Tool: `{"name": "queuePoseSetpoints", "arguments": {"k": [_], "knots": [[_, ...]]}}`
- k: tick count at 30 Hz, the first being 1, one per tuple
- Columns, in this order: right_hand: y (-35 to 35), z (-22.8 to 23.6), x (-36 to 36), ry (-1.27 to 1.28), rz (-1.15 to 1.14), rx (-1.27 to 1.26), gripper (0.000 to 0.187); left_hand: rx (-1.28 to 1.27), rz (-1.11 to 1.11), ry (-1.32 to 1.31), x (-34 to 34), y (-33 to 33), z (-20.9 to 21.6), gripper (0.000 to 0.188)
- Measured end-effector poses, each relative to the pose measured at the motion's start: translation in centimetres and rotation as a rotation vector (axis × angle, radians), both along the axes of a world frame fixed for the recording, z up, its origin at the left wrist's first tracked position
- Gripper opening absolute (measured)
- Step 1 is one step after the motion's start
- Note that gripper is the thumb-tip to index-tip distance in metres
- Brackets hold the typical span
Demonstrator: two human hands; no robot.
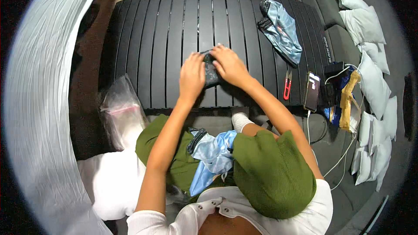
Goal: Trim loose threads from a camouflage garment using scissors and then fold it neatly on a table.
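A small piece of dark patterned cloth (pixel 211 73) lies on the black slatted table (pixel 176 26), close to its near edge. My left hand (pixel 192 76) grips its left side, fingers curled toward the far edge. On its other side my right hand (pixel 230 66) holds the upper right part, thumb along the cloth and fingertips bent over the top. Across my lap rests a light blue shiny cloth (pixel 213 154) with dark trim. A similar light blue cloth (pixel 282 30) with dark edging is spread at the table's far right.
Red-handled thread snips (pixel 287 86) and a phone (pixel 311 92) on a white cable lie at the near right. Beside them are a black box-shaped device (pixel 334 68) and yellow-and-blue packaging (pixel 348 100). A clear plastic bag (pixel 124 109) and a white pillow (pixel 112 185) are at my left.
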State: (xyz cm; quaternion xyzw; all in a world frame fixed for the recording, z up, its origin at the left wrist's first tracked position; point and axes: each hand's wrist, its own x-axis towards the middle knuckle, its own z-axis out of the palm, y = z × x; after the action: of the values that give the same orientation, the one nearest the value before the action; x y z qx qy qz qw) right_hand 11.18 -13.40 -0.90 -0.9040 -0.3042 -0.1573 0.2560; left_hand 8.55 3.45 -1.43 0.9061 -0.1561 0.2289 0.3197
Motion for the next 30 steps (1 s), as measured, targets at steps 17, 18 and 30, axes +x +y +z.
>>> {"name": "queuePoseSetpoints", "arguments": {"k": [17,18,30], "knots": [[-0.4,-2.5,2.2,0.107,0.013,-0.097,0.039,0.053,0.107,0.211,2.6,2.1,-3.1,0.021],[-0.7,-2.5,2.2,0.106,-0.007,-0.104,0.039,0.036,0.100,0.230,2.9,2.3,-3.0,0.020],[-1.2,-1.6,1.0,0.001,-0.033,-0.038,0.037,-0.014,0.099,0.282,3.7,2.2,-3.1,0.020]]}}
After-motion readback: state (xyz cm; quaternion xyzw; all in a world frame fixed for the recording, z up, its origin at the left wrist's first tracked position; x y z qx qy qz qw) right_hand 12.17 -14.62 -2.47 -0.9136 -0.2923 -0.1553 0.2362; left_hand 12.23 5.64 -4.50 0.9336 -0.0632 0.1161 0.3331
